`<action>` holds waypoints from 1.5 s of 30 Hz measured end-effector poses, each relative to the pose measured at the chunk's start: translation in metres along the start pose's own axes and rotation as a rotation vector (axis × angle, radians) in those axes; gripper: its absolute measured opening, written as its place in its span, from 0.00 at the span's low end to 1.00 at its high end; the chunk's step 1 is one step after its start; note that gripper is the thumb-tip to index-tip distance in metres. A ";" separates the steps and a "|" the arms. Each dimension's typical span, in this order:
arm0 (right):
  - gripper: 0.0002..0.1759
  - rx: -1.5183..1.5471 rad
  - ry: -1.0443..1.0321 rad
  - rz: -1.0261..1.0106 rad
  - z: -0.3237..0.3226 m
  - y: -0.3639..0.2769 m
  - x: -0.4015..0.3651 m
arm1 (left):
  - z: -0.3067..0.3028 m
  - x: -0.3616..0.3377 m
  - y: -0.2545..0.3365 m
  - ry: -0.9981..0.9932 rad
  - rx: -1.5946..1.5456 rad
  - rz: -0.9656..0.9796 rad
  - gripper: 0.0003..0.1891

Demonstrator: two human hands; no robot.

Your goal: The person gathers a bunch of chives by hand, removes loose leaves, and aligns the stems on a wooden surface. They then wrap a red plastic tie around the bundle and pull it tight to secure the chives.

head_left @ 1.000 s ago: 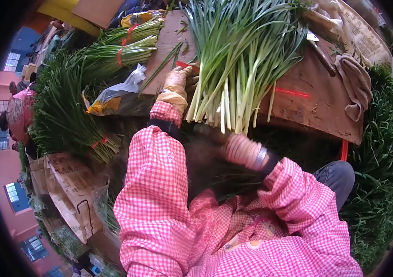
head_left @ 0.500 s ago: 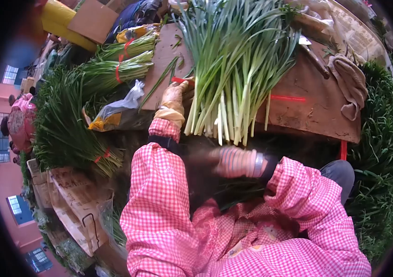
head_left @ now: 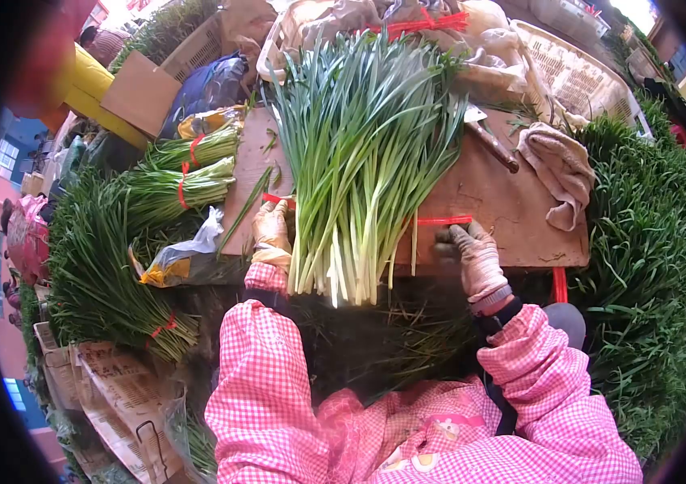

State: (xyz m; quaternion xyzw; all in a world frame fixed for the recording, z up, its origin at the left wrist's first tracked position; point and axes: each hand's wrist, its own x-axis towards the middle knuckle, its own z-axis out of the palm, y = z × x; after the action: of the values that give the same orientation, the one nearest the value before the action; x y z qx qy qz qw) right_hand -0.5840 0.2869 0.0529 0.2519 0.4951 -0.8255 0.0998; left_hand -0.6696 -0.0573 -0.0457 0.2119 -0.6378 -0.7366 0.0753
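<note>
A loose bunch of garlic chives point(head_left: 363, 194), long green leaves with pale stem ends toward me, lies on a brown board point(head_left: 512, 181). A red tie strip point(head_left: 444, 220) runs beneath the bunch, its ends showing on both sides. My left hand point(head_left: 271, 231), in a pale soiled glove, is closed at the strip's left end beside the stems. My right hand point(head_left: 480, 264), gloved with dark fingertips, has its fingers apart just below the strip's right end; its thumb is blurred. The stem ends overhang the board's near edge.
A knife point(head_left: 492, 145) and a crumpled cloth point(head_left: 556, 165) lie on the board's right. Bunches tied in red point(head_left: 185, 181) are stacked at left, near a plastic bag point(head_left: 189, 246). Tall greens point(head_left: 649, 274) line the right side. A crate point(head_left: 577, 77) stands behind.
My right hand has moved from in front of my body out to the strip's right end. My left hand stays at the left end. The camera view has shifted, showing more behind the board.
</note>
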 end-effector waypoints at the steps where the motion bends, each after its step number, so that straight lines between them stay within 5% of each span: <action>1: 0.09 0.007 0.025 -0.120 0.012 0.002 0.006 | -0.004 0.003 -0.006 0.000 0.051 0.075 0.08; 2: 0.12 0.015 0.050 -0.240 0.018 0.002 0.010 | -0.007 0.001 -0.003 -0.031 0.165 0.142 0.08; 5: 0.21 -0.121 -0.195 -0.166 0.008 -0.008 0.015 | 0.012 -0.021 0.030 0.060 -0.117 -0.220 0.08; 9: 0.18 -0.314 -0.401 -0.372 0.017 -0.020 0.027 | 0.009 -0.008 0.017 0.056 0.082 0.070 0.08; 10: 0.17 -0.321 -0.414 -0.335 0.019 -0.024 0.030 | 0.017 -0.016 0.027 0.079 -0.141 -0.115 0.08; 14: 0.16 -0.397 -0.157 -0.442 0.027 -0.036 0.022 | 0.019 -0.028 0.043 0.068 -0.185 -0.239 0.08; 18: 0.07 -0.374 -0.105 -0.163 0.003 -0.008 -0.006 | 0.012 -0.020 0.032 0.020 -0.168 -0.249 0.08; 19: 0.11 -0.434 -0.126 0.046 0.008 -0.004 -0.023 | 0.013 -0.025 0.039 0.050 -0.136 -0.304 0.08; 21: 0.16 -0.721 -0.198 -0.012 0.017 0.021 -0.033 | 0.014 -0.027 0.041 0.049 -0.129 -0.313 0.09; 26: 0.13 -0.198 -0.117 0.311 0.036 0.038 -0.035 | 0.010 -0.031 0.041 -0.008 -0.131 -0.289 0.09; 33: 0.14 -0.525 -0.205 0.056 0.041 0.065 -0.040 | 0.006 -0.025 0.036 -0.058 -0.172 -0.275 0.10; 45: 0.16 -0.387 -0.265 0.125 0.037 0.085 -0.047 | 0.001 -0.015 0.026 -0.114 -0.198 -0.232 0.11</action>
State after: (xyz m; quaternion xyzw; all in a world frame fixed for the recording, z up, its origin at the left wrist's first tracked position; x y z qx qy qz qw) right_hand -0.5203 0.2090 0.0262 0.1480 0.6100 -0.7333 0.2612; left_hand -0.6601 -0.0552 -0.0171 0.2334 -0.5366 -0.8105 -0.0260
